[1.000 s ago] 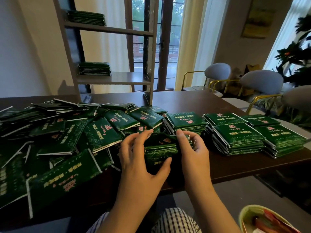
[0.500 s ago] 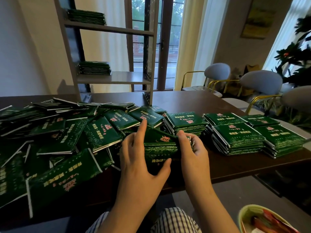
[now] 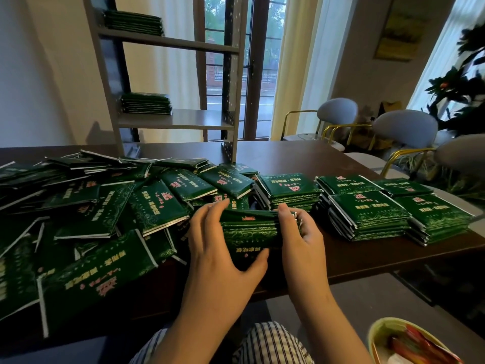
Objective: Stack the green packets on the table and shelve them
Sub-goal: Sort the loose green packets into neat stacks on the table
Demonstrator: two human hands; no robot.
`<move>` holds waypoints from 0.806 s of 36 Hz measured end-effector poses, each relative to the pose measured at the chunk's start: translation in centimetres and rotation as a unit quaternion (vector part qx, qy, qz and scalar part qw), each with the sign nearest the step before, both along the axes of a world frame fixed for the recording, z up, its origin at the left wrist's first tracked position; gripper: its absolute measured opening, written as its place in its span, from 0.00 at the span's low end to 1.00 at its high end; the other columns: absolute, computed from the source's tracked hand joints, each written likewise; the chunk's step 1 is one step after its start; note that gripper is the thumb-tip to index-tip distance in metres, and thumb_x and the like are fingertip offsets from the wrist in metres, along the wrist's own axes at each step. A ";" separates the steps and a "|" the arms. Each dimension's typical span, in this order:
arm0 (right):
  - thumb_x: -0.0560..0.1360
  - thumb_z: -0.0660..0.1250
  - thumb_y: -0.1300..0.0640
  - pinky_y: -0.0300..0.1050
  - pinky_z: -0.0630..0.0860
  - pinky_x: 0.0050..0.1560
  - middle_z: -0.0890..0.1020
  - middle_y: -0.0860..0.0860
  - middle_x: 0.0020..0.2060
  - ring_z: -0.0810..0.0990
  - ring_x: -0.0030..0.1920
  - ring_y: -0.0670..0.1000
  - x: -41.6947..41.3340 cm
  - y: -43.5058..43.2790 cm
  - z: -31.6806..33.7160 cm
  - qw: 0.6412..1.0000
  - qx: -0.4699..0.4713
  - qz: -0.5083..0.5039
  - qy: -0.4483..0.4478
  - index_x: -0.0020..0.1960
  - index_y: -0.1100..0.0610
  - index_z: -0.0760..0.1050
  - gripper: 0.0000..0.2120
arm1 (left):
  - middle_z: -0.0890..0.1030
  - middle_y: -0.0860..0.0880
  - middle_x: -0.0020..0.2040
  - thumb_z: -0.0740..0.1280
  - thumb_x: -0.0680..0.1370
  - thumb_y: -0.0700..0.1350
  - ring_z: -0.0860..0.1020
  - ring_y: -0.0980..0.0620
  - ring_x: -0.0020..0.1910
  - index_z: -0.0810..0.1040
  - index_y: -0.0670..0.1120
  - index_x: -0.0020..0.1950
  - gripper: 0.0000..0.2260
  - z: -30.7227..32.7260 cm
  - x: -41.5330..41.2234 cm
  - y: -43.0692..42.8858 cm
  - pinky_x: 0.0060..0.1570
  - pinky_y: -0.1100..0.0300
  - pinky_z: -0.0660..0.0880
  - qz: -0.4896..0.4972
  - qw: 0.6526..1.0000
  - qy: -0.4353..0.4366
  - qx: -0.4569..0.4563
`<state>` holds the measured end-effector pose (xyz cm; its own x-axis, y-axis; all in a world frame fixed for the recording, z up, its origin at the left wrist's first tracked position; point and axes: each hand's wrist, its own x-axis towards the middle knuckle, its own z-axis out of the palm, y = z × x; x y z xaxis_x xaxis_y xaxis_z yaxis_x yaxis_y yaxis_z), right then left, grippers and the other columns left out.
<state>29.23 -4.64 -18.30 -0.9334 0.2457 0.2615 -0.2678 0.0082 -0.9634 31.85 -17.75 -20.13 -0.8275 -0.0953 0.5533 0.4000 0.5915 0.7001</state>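
Observation:
A small stack of green packets stands at the near edge of the brown table. My left hand grips its left side, thumb under the front. My right hand grips its right side, fingers curled over the top. Loose green packets lie in a heap across the table's left half. Several neat stacks stand to the right. The shelf unit at the back of the table carries one stack on its lower board and another on the upper board.
Grey chairs with gold frames stand past the table's right end, with a plant behind them. A bowl holding red wrappers sits at the bottom right, beside my striped lap.
My left fingers, raised half a second ago, have come down onto the stack's left side. The stack looks squarer between both hands; it has stayed in place.

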 end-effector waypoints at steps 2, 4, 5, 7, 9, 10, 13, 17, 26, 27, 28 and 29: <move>0.81 0.63 0.49 0.27 0.73 0.36 0.82 0.34 0.36 0.80 0.39 0.33 0.1 0.0 0.1 1.000 0.000 0.000 -0.002 0.42 0.47 0.76 0.09 | 0.59 0.60 0.70 0.76 0.68 0.54 0.62 0.62 0.71 0.59 0.57 0.72 0.38 -0.1 -0.1 0.0 0.57 0.85 0.57 0.004 1.000 -0.011 0.023; 0.80 0.63 0.46 0.37 0.77 0.42 0.84 0.44 0.40 0.82 0.43 0.40 0.1 0.0 0.2 1.000 0.011 -0.005 -0.004 0.44 0.50 0.78 0.11 | 0.60 0.59 0.69 0.76 0.67 0.54 0.62 0.69 0.68 0.60 0.57 0.69 0.36 -0.1 -0.1 0.0 0.59 0.85 0.56 -0.002 0.999 -0.013 0.042; 0.80 0.63 0.44 0.45 0.79 0.46 0.84 0.48 0.42 0.83 0.46 0.46 0.1 -0.1 0.2 1.000 0.016 -0.006 -0.003 0.45 0.51 0.78 0.13 | 0.61 0.58 0.69 0.77 0.68 0.53 0.61 0.71 0.67 0.60 0.57 0.69 0.36 -0.1 -0.1 -0.1 0.62 0.83 0.58 -0.008 0.998 -0.015 0.052; 0.79 0.62 0.42 0.50 0.78 0.49 0.84 0.51 0.44 0.83 0.48 0.50 0.1 -0.1 0.1 1.000 0.014 -0.005 -0.004 0.47 0.52 0.79 0.15 | 0.63 0.60 0.70 0.78 0.69 0.52 0.63 0.70 0.68 0.58 0.62 0.68 0.36 0.2 0.2 -0.2 0.70 0.72 0.62 -0.032 0.995 -0.047 0.083; 0.79 0.61 0.41 0.45 0.78 0.48 0.84 0.48 0.45 0.82 0.48 0.45 0.2 0.0 0.3 1.000 0.011 0.005 -0.010 0.49 0.52 0.79 0.16 | 0.62 0.62 0.73 0.78 0.70 0.51 0.64 0.64 0.72 0.53 0.68 0.71 0.41 0.6 0.4 -0.3 0.73 0.61 0.64 -0.061 0.989 -0.085 0.103; 0.79 0.61 0.41 0.40 0.77 0.46 0.84 0.45 0.45 0.82 0.47 0.42 0.3 0.0 0.5 1.000 0.009 0.012 -0.014 0.50 0.51 0.79 0.15 | 0.59 0.63 0.75 0.78 0.70 0.51 0.62 0.63 0.74 0.49 0.70 0.72 0.45 0.8 0.5 -0.4 0.74 0.58 0.64 -0.074 0.988 -0.095 0.102; 0.80 0.60 0.43 0.28 0.72 0.41 0.81 0.31 0.42 0.78 0.44 0.29 0.4 0.2 0.7 0.999 0.008 0.033 -0.023 0.52 0.47 0.78 0.11 | 0.48 0.70 0.77 0.75 0.73 0.50 0.53 0.62 0.78 0.39 0.76 0.71 0.48 1.3 0.8 -0.4 0.77 0.53 0.58 -0.123 0.982 -0.121 0.078; 0.79 0.60 0.40 0.37 0.72 0.48 0.80 0.33 0.47 0.78 0.50 0.32 0.4 0.1 0.7 0.999 0.016 0.032 -0.032 0.55 0.45 0.78 0.13 | 0.48 0.68 0.78 0.71 0.77 0.44 0.54 0.61 0.78 0.40 0.77 0.71 0.46 1.4 0.7 -0.6 0.74 0.57 0.60 -0.127 0.975 -0.148 0.111; 0.74 0.68 0.41 0.42 0.80 0.47 0.84 0.45 0.53 0.84 0.53 0.46 0.8 0.9 1.0 0.991 -0.010 0.113 -0.070 0.58 0.44 0.76 0.15 | 0.61 0.63 0.74 0.66 0.80 0.39 0.70 0.75 0.60 0.43 0.77 0.71 0.43 1.3 0.1 -1.5 0.48 0.75 0.73 -0.164 0.948 -0.212 0.169; 0.72 0.70 0.43 0.42 0.81 0.46 0.84 0.46 0.54 0.85 0.52 0.47 1.0 1.2 1.1 0.986 -0.007 0.144 -0.079 0.60 0.44 0.75 0.18 | 0.62 0.62 0.74 0.66 0.79 0.39 0.71 0.74 0.59 0.44 0.77 0.72 0.42 1.3 0.1 -1.5 0.49 0.74 0.74 -0.162 0.949 -0.211 0.169; 0.71 0.73 0.46 0.44 0.82 0.46 0.84 0.47 0.54 0.85 0.52 0.49 1.0 1.6 1.1 0.981 -0.002 0.175 -0.088 0.62 0.43 0.74 0.21 | 0.64 0.61 0.73 0.66 0.79 0.38 0.72 0.73 0.58 0.46 0.75 0.72 0.41 1.3 0.1 -1.5 0.48 0.73 0.75 -0.157 0.950 -0.207 0.173; 0.69 0.76 0.50 0.47 0.83 0.48 0.84 0.48 0.55 0.85 0.52 0.51 1.0 2.0 1.1 0.975 -0.001 0.200 -0.097 0.63 0.43 0.73 0.24 | 0.65 0.60 0.72 0.66 0.79 0.38 0.73 0.72 0.57 0.47 0.74 0.73 0.40 1.3 0.1 -1.6 0.48 0.73 0.75 -0.150 0.952 -0.203 0.174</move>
